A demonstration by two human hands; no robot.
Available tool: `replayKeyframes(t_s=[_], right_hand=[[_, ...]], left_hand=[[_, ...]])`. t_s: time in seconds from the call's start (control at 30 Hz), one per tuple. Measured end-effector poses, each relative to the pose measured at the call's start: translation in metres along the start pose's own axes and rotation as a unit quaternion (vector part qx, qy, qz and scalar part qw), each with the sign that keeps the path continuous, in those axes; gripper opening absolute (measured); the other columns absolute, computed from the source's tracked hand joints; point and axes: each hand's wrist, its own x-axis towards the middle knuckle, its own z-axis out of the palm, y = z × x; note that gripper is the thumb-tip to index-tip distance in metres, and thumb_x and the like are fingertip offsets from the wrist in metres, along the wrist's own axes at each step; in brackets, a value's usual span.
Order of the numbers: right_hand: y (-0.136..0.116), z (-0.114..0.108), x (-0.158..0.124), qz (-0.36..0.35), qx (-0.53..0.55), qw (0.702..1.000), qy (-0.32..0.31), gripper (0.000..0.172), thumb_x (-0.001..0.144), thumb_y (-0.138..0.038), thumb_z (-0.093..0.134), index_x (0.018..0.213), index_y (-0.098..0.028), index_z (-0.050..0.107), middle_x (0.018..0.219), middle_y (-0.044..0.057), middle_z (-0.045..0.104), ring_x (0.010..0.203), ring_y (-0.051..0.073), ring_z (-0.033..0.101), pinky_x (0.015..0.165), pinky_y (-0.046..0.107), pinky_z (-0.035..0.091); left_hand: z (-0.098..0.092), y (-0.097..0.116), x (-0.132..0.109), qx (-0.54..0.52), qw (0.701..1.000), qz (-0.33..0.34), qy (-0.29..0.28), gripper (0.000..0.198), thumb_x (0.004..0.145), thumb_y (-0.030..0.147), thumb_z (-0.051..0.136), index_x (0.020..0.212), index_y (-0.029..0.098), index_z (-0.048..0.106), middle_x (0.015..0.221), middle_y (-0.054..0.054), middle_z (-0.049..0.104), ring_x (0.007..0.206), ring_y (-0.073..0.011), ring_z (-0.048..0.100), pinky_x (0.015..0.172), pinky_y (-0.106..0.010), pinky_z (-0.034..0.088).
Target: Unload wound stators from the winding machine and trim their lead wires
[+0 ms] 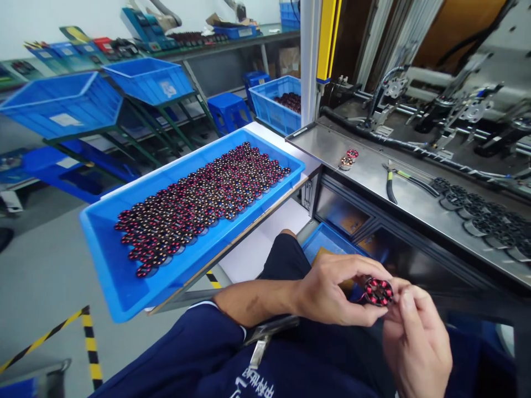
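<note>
Above my lap, my left hand (pixel 336 287) grips a small round motor stator (pixel 378 291), dark with red windings, between thumb and fingers. My right hand (pixel 417 331) is at the stator's right edge with thumb and forefinger pinched together. Whatever lies in that pinch is too small to make out. A thin dark lead seems to trail from the stator's left side. To the left, a blue tray (pixel 97 237) holds rows of similar wound stators (pixel 199 204), some red and some copper-coloured.
On the metal bench (pixel 315 141) lie two loose stators (pixel 347 160), pliers (pixel 390 182) with green-black handles and several black round parts (pixel 477 215). Behind them stands a machine (pixel 440 110). Blue bins (pixel 62 105) rest on stands at the far left. A yellow post (pixel 329 41) rises beside the bench.
</note>
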Motion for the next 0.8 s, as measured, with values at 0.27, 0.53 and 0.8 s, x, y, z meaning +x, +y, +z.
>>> replayKeyframes(t_s=[0.27,0.53,0.8], right_hand=[[-0.023,0.005,0.003,-0.192,-0.165,0.967,0.01,0.005,0.086,-0.017,0.073,0.084,-0.019,0.069,0.115,0.009,0.064,0.111,0.022,0.063,0.096,0.039,0.048],[-0.009,-0.001,0.005,-0.024,-0.034,0.999,0.031,0.016,0.091,-0.034,0.072,0.091,-0.019,0.068,0.116,0.009,0.068,0.108,0.021,0.067,0.093,0.034,0.055],[-0.007,-0.017,-0.001,-0.081,-0.071,0.992,-0.067,0.006,0.088,-0.016,0.072,0.085,-0.02,0.069,0.093,0.007,0.066,0.089,0.016,0.067,0.074,0.025,0.057]], left_hand=[[0.0,0.007,0.0,0.04,0.998,0.036,-0.044,0.037,0.077,0.02,0.077,0.111,0.013,0.066,0.107,-0.012,0.08,0.098,-0.0193,0.078,0.089,-0.026,0.064],[0.0,0.002,0.004,-0.051,0.999,0.001,-0.014,0.041,0.071,0.018,0.082,0.109,0.01,0.068,0.102,-0.015,0.08,0.093,-0.0208,0.079,0.087,-0.028,0.065],[-0.002,0.0,0.003,-0.086,0.994,-0.063,-0.019,0.041,0.069,0.021,0.085,0.107,0.011,0.071,0.102,-0.014,0.079,0.089,-0.0197,0.078,0.083,-0.027,0.064]])
